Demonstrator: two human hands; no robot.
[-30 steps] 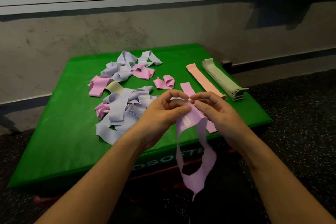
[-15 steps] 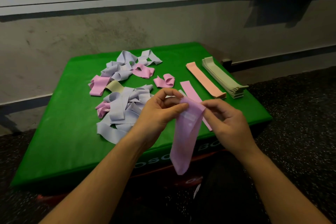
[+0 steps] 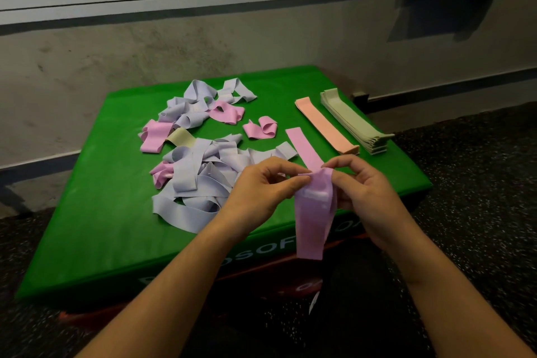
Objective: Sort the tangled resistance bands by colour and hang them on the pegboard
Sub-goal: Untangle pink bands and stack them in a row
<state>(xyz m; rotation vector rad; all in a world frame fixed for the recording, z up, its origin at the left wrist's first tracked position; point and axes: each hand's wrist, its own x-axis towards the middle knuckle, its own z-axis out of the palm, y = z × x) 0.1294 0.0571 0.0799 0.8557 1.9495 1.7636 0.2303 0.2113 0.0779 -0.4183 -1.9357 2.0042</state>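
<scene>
Both hands pinch the top of a pink band [image 3: 312,221]: the left hand [image 3: 261,192] on its left edge, the right hand [image 3: 364,192] on its right. The band hangs below the grip, over the green mat's [image 3: 87,227] front edge. Left of the grip lies a lavender tangle [image 3: 197,180].

Square green padded box [image 3: 87,229], white lettering on its front face, standing on dark speckled floor [image 3: 479,212]. Lying on top: tangled heap of lavender elastic bands [image 3: 200,180] at centre, pink loops mixed in; second lavender-and-pink tangle [image 3: 203,104] at 11 o'clock; crumpled pink band [image 3: 261,128] near centre; flat pink strip [image 3: 302,145]; flat peach band [image 3: 322,125] and stacked sage-green bands [image 3: 354,122] at 2 o'clock.
</scene>
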